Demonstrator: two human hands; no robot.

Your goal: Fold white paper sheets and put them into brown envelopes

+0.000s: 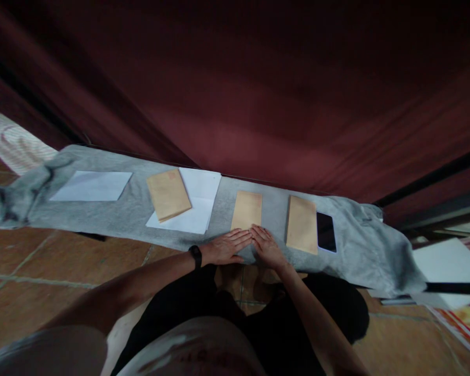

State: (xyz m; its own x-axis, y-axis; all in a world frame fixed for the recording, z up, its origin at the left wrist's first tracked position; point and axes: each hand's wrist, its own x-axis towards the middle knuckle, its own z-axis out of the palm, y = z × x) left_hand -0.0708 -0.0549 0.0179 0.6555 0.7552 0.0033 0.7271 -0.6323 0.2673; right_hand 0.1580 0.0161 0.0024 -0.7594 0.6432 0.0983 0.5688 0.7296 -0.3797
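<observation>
A brown paper envelope (pixel 247 208) lies flat on the grey cloth (pixel 203 238) in front of me. My left hand (pixel 227 247) rests across its near edge with the fingers stretched out to the right. From the other side my right hand (pixel 268 247) lies flat at the same edge, its fingers pointing up and left. The fingertips of both hands meet there and hide the envelope's near end. To the right is a stack of similar brown envelopes (pixel 302 224), and to the left several more envelopes (pixel 168 194) lie on white paper sheets (pixel 200 201).
A dark-screened phone (pixel 326 231) lies beside the right envelope stack. Another white sheet (pixel 92 186) is at the far left of the cloth-covered narrow surface. A dark red curtain-like wall (pixel 243 120) rises behind it. White board-like material (pixel 450 263) is at the far right.
</observation>
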